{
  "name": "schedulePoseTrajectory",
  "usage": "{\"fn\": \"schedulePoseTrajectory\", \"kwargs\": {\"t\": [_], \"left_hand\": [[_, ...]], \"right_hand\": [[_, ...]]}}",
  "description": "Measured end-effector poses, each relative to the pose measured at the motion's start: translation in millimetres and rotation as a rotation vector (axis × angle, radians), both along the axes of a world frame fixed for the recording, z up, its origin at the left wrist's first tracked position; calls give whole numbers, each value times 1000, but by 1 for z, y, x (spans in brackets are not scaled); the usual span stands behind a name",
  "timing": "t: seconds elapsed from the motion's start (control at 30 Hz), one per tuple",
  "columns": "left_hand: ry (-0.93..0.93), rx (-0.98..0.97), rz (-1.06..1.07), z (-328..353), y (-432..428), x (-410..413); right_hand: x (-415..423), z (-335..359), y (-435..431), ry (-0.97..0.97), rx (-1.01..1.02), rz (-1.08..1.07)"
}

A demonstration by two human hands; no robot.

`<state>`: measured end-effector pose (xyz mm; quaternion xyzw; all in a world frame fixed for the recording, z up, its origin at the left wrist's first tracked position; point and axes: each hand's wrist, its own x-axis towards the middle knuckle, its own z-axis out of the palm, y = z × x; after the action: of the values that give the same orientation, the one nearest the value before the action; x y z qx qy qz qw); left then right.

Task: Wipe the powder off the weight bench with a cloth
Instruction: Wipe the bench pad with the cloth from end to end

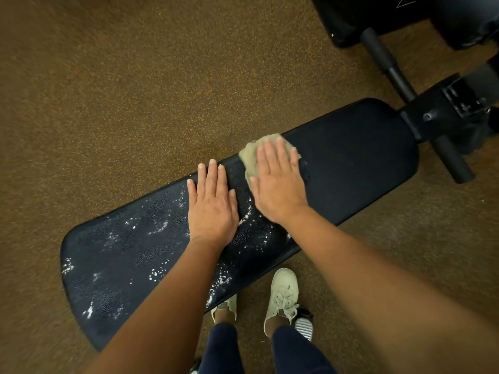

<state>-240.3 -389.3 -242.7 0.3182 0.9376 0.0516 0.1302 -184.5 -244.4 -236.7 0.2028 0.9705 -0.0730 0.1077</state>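
Flat, straight-fingered right hand (279,182) presses mostly hidden crumpled beige cloth (249,157) onto black padded surface (351,163), left hand (212,203) flat alongside, white powder (159,228) left of it.

Surface (351,168), dark and padded, is standing on speckled floor (108,90). Cloth (251,157) is lying under the flat right hand (279,182). Left hand (212,201) is resting beside the cloth, and powder (159,228) is lying beyond.

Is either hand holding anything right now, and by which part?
Nothing is gripped. The right hand presses flat on top of the cloth; the left hand rests flat on the bench.
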Motion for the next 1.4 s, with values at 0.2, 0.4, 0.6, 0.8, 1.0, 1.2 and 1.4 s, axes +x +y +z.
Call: {"fn": "schedulePoseTrajectory", "kwargs": {"t": [0.2, 0.4, 0.6, 0.8, 1.0, 1.2, 1.4], "left_hand": [[-8, -8, -14, 2, -7, 0], [1, -11, 2, -3, -7, 2], [-3, -7, 6, 1, -7, 3], [-1, -6, 31, -3, -6, 5], [-8, -25, 9, 1, -7, 4], [1, -33, 27, -1, -6, 6], [-19, -15, 17, 2, -10, 6]], "right_hand": [[29, 2, 38, -66, 28, 122], [0, 3, -11, 12, -47, 121], [30, 3, 27, -16, -36, 125], [-26, 8, -13, 9, -99, 118], [20, 4, 30, -16, -62, 173], [-5, 5, -9, -12, -71, 67], [41, 1, 30, -30, -42, 137]]}}
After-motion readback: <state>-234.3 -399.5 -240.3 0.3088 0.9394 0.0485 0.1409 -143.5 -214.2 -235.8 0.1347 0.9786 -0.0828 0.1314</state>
